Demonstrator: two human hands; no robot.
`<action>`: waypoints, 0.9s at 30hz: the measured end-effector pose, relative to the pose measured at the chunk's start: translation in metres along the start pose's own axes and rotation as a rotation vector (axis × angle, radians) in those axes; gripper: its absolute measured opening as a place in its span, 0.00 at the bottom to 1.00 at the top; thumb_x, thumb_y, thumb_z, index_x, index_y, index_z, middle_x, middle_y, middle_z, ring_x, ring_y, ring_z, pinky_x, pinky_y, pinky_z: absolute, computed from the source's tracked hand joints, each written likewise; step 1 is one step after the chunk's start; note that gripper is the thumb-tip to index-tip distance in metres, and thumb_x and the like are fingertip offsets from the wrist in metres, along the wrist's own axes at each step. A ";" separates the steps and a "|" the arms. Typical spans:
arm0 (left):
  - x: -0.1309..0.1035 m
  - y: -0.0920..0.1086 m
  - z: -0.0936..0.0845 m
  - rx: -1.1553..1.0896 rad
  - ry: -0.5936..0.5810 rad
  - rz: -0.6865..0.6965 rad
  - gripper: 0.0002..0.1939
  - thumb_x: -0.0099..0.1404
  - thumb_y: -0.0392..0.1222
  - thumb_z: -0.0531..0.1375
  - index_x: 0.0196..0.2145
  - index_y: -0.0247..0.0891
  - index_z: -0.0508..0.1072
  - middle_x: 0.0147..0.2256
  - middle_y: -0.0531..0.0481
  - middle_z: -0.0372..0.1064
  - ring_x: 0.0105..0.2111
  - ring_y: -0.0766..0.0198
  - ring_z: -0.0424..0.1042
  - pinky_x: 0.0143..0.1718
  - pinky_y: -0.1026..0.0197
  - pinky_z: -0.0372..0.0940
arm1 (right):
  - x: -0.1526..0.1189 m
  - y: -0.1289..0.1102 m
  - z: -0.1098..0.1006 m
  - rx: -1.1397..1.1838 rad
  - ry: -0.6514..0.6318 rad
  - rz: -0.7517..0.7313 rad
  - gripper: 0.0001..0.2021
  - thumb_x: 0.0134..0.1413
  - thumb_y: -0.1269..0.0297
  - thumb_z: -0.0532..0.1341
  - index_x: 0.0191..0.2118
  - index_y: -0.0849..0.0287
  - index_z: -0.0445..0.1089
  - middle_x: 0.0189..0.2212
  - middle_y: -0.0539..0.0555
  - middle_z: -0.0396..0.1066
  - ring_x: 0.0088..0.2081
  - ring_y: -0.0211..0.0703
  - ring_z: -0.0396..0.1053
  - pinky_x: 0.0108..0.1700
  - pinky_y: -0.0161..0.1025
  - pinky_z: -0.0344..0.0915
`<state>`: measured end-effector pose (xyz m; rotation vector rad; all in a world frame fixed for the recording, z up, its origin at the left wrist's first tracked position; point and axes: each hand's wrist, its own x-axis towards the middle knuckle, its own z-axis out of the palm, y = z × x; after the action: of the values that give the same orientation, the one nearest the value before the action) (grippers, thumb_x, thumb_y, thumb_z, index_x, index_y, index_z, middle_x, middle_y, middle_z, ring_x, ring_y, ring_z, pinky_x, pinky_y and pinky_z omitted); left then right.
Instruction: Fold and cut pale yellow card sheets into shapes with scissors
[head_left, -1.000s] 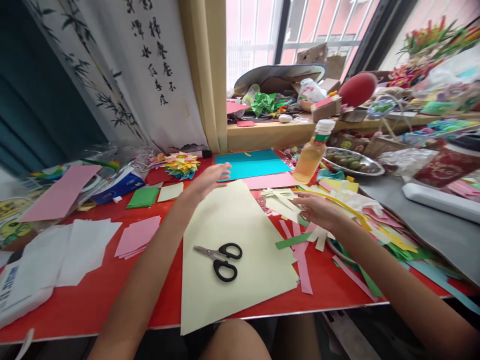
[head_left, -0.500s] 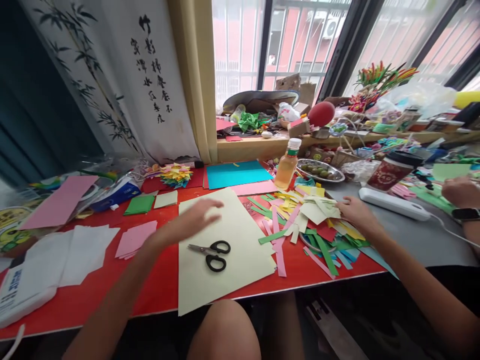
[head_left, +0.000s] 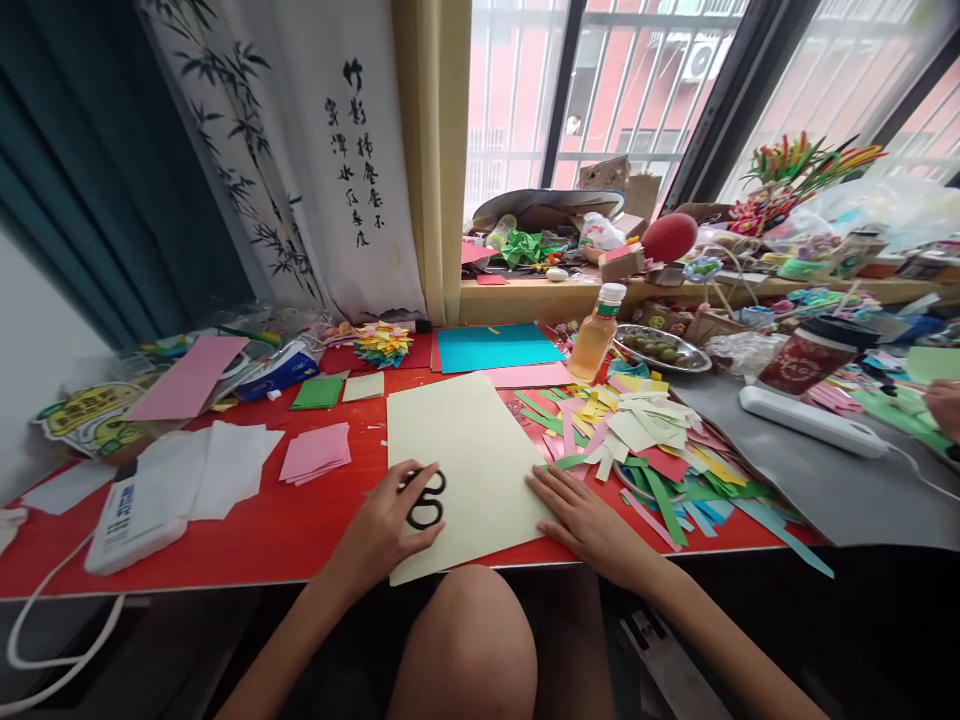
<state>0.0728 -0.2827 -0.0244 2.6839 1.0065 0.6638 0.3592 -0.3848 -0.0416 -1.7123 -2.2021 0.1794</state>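
Note:
A large sheet of cream paper (head_left: 465, 430) lies before me, perhaps with more sheets beneath it. My left hand (head_left: 384, 525) is curled over a pair of scissors (head_left: 426, 514) on its left part. The black handle loops show between thumb and index finger, while the blades are hidden under the hand. At the sheet's lower right edge, my right hand (head_left: 581, 515) rests flat with its fingers stretched out. Just beyond it lies a heap of cut paper strips (head_left: 637, 440) in cream, green, yellow, pink and blue.
Pink squares (head_left: 315, 453), green squares (head_left: 316, 393) and white tissues (head_left: 232, 470) lie to the left. Behind stand a bottle (head_left: 595, 335) and a plate of green fruit (head_left: 701, 362). A power strip (head_left: 814, 422), a lidded cup (head_left: 814, 355) and another person's hand (head_left: 945, 410) are right.
My left hand has come down from above the cream paper onto the scissors. My right hand has left the strip heap and now lies on the paper's right edge. The view has shifted left.

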 end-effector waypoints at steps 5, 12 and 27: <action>-0.042 -0.035 -0.012 0.283 0.110 -0.163 0.30 0.62 0.52 0.51 0.61 0.45 0.52 0.50 0.40 0.58 0.49 0.50 0.63 0.48 0.47 0.62 | -0.015 0.030 0.006 -0.141 0.063 0.052 0.23 0.62 0.59 0.46 0.61 0.60 0.54 0.60 0.57 0.52 0.63 0.51 0.43 0.61 0.56 0.47; -0.046 -0.030 -0.010 0.353 0.067 0.009 0.27 0.63 0.50 0.52 0.59 0.43 0.57 0.58 0.41 0.54 0.59 0.48 0.52 0.56 0.44 0.55 | -0.029 0.043 0.006 -0.173 0.174 0.218 0.22 0.61 0.61 0.46 0.57 0.62 0.59 0.57 0.60 0.59 0.61 0.51 0.51 0.60 0.54 0.51; -0.038 -0.001 0.002 0.201 0.295 0.293 0.11 0.67 0.35 0.48 0.41 0.32 0.68 0.34 0.46 0.75 0.30 0.65 0.75 0.32 0.68 0.67 | -0.028 0.002 0.005 0.024 0.278 0.311 0.17 0.60 0.62 0.48 0.50 0.62 0.64 0.47 0.60 0.69 0.50 0.51 0.65 0.51 0.50 0.63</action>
<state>0.0480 -0.3069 -0.0392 3.0065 0.7805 1.0954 0.3656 -0.4100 -0.0522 -1.9282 -1.7265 0.0389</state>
